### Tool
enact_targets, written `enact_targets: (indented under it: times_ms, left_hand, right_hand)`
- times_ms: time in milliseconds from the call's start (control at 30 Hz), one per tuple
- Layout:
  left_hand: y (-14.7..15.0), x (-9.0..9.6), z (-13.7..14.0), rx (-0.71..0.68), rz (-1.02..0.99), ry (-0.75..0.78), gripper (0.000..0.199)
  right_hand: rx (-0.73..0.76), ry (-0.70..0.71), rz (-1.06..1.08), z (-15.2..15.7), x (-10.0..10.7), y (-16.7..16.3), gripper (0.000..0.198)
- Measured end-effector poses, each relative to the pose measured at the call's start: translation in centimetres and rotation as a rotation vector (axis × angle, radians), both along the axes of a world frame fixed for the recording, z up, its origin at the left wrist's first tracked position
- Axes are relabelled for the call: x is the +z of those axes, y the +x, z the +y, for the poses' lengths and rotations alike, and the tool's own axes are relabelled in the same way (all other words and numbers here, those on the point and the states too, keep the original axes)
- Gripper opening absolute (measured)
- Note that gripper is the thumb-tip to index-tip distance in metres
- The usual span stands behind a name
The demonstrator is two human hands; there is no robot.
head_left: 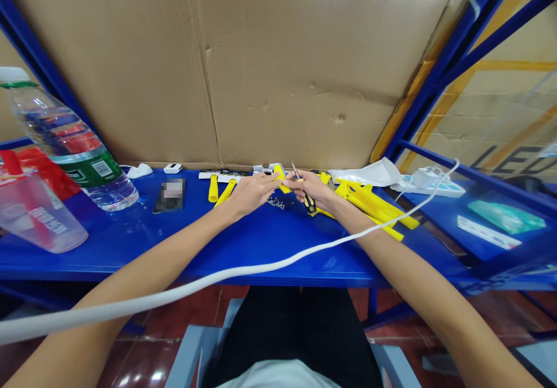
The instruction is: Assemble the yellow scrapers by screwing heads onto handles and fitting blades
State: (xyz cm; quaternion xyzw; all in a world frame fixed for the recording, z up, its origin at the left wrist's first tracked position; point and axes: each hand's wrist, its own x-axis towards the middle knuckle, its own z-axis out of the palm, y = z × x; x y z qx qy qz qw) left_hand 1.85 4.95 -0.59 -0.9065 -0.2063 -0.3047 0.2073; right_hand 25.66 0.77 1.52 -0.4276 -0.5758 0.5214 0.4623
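Observation:
My left hand is closed on a small yellow plastic part above the back of the blue table. My right hand meets it at the part's right side and grips a screwdriver with a black and yellow handle. The thin metal shaft points up and away from me. Small metal screws lie scattered on the table just below both hands. Two yellow tube-shaped handles rest left of my left hand. To the right, several long yellow plastic parts lie in a pile, partly behind my right forearm.
A white cable crosses in front of my forearms. On the left of the blue table are a large water bottle, a plastic cup and a phone-like dark object. Cardboard walls the back; a plastic bag lies at right.

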Motion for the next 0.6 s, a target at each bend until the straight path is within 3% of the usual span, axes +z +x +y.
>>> enact_targets:
  times_ms: [133, 233, 367, 600]
  left_hand:
    - [-0.6, 0.7, 0.3, -0.009, -0.079, 0.03, 0.033]
    - [-1.1, 1.6, 0.4, 0.023, -0.136, 0.085, 0.032]
    - [-1.7, 2.6, 0.5, 0.047, -0.172, 0.138, 0.032]
    - [-2.1, 2.8, 0.5, -0.01, -0.176, 0.129, 0.035]
  right_hand:
    - [-0.125, 0.108, -0.073, 0.5, -0.2, 0.7, 0.037]
    - [-0.19, 0.254, -0.363, 1.1, -0.6, 1.4, 0.026]
    - [-0.052, 0.431, -0.77, 1.5, -0.7, 2.3, 0.012]
    - [0.172, 0.419, -0.916, 1.7, -0.3, 3.5, 0.008]
